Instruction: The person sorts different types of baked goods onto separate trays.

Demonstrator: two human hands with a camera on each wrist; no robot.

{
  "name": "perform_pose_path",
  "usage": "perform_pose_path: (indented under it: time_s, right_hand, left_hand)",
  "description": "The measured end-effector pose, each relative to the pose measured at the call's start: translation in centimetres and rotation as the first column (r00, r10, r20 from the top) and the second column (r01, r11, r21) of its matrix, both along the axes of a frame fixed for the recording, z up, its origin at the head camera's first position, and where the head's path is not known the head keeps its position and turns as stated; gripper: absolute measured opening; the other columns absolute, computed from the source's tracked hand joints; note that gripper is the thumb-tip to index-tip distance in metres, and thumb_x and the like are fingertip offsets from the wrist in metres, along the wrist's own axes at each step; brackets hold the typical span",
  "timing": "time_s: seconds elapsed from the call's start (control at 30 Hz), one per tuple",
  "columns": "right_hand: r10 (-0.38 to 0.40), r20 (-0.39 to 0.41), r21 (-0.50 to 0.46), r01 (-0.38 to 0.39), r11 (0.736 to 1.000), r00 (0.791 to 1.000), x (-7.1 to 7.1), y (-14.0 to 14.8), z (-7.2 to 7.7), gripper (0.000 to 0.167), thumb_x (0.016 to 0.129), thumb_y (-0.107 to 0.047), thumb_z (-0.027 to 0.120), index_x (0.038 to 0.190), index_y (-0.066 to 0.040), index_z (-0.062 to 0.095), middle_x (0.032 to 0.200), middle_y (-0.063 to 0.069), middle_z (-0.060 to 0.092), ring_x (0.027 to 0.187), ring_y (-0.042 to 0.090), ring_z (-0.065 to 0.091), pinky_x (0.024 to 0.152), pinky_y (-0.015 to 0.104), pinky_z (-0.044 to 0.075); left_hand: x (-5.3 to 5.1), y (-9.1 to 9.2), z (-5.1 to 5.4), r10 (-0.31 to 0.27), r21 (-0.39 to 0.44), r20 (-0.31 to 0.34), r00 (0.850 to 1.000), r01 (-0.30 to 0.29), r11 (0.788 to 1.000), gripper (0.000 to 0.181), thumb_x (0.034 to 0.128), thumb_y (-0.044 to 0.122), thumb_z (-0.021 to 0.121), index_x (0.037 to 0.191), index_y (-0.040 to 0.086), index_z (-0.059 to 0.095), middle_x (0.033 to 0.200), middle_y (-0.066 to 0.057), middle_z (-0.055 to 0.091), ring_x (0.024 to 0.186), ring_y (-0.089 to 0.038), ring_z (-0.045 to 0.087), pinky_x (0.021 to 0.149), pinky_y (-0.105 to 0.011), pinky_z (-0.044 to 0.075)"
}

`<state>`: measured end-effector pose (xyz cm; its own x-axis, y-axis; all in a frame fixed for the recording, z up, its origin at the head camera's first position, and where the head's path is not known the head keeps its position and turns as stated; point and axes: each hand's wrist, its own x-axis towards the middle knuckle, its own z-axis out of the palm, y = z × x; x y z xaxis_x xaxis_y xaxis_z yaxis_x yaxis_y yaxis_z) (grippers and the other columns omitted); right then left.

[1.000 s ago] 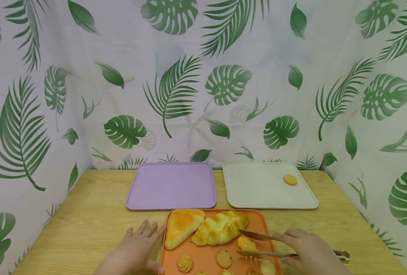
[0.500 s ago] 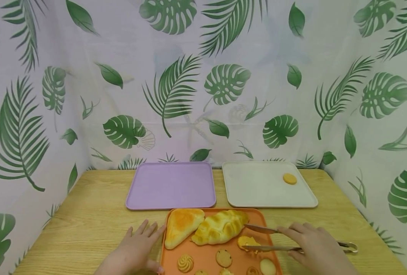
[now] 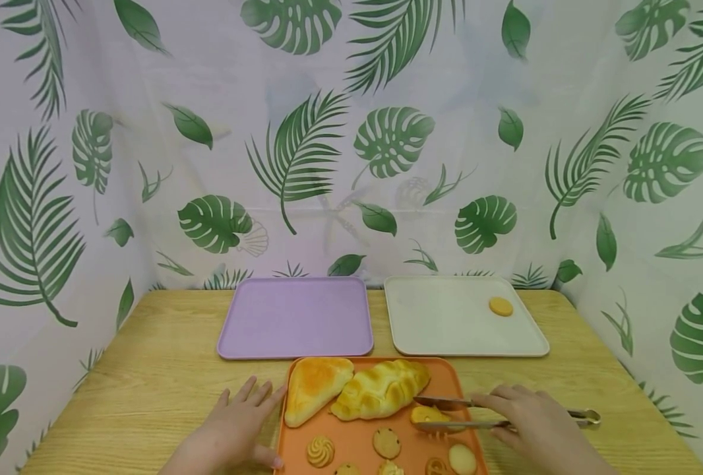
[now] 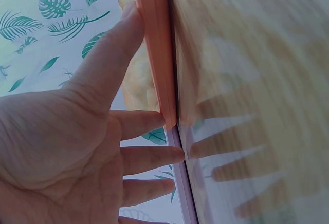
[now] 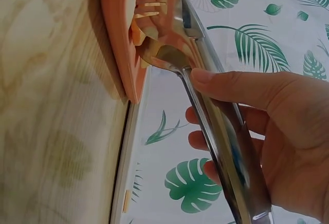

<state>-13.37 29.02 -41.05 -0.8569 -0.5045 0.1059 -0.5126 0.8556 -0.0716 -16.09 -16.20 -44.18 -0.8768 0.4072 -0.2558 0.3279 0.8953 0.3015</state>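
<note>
My right hand [image 3: 532,422] grips metal tongs [image 3: 580,415] at the orange tray's right side. The spread tips of the tongs lie around a small yellow pastry piece [image 3: 425,415]; whether both tips touch it I cannot tell. In the right wrist view the thumb [image 5: 231,84] and fingers hold the tongs from either side. My left hand [image 3: 233,422], fingers straight and spread, rests beside the orange tray [image 3: 351,432], its thumb on the rim. A triangular bread [image 3: 316,389] and a braided bread [image 3: 381,389] fill the tray's far part.
Several cookies lie nearer on the orange tray, among them a swirl cookie [image 3: 320,452] and a speckled cookie [image 3: 386,443]. Behind stand a purple tray [image 3: 295,320] and a white tray [image 3: 452,320] with one round cookie [image 3: 501,306]. Leaf-printed cloth encloses the wooden table [image 3: 167,356].
The tongs shifted right, then back a little left, their lower arm now across the yellow pastry piece. My left hand has stayed at the tray's edge.
</note>
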Motion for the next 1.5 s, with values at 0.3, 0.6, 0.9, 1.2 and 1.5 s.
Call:
perform_pose_path:
  time_s: [0.3, 0.6, 0.9, 1.2, 1.5]
  right_hand:
    - [0.056, -0.079, -0.027, -0.058, 0.998, 0.995, -0.2, 0.3, 0.1, 0.050, 0.070, -0.026, 0.084, 0.117, -0.024, 0.070, 0.097, -0.011, 0.068, 0.082, 0.010, 0.064, 0.058, 0.026, 0.048]
    - [0.034, -0.190, -0.060, -0.046, 0.997, 0.981, -0.4, 0.8, 0.7, 0.047, 0.068, -0.024, 0.085, 0.113, -0.025, 0.071, 0.094, -0.009, 0.071, 0.076, 0.008, 0.065, 0.061, 0.026, 0.054]
    - [-0.057, -0.220, -0.040, 0.049, 0.998, 0.974, -2.0, 1.8, 2.0, 0.046, 0.070, -0.026, 0.085, 0.113, -0.023, 0.072, 0.096, -0.008, 0.071, 0.073, 0.010, 0.065, 0.060, 0.027, 0.052]
    - [-0.133, -0.167, -0.085, 0.120, 0.989, 0.977, -4.5, 3.8, 2.6, 0.043, 0.075, -0.023, 0.081, 0.117, -0.018, 0.071, 0.095, -0.002, 0.071, 0.074, 0.013, 0.065, 0.060, 0.031, 0.051]
    - [-0.205, -0.123, -0.112, 0.192, 0.975, 0.971, -7.1, 6.0, 1.8, 0.043, 0.078, -0.021, 0.078, 0.120, -0.013, 0.069, 0.110, 0.022, 0.070, 0.096, 0.044, 0.066, 0.070, 0.054, 0.054]
  left_hand:
    - [0.1, 0.0, 0.2, 0.003, 0.004, 0.012, 1.000, -0.003, 1.000, 0.113, 0.0603, 0.064, 0.076, 0.152, 0.014, 0.033, 0.155, -0.020, 0.035, 0.146, -0.046, 0.022, 0.107, -0.076, 0.020]
    - [0.1, 0.0, 0.2, 0.011, 0.010, 0.021, 1.000, -0.011, 1.000, 0.113, 0.0604, 0.063, 0.077, 0.152, 0.014, 0.033, 0.156, -0.020, 0.035, 0.147, -0.046, 0.021, 0.107, -0.076, 0.020]
    - [0.0, 0.0, 0.2, 0.013, 0.002, 0.029, 0.999, -0.013, 1.000, 0.113, 0.0607, 0.062, 0.077, 0.153, 0.015, 0.032, 0.156, -0.019, 0.034, 0.147, -0.045, 0.021, 0.108, -0.075, 0.019]
    - [0.1, 0.0, 0.3, 0.013, 0.010, 0.019, 1.000, -0.014, 1.000, 0.112, 0.0608, 0.062, 0.077, 0.152, 0.015, 0.033, 0.156, -0.020, 0.034, 0.147, -0.045, 0.021, 0.108, -0.075, 0.019]
    - [0.1, 0.0, 0.3, 0.009, -0.005, 0.014, 1.000, -0.009, 1.000, 0.113, 0.0598, 0.064, 0.076, 0.152, 0.015, 0.033, 0.156, -0.019, 0.035, 0.147, -0.045, 0.022, 0.107, -0.075, 0.020]
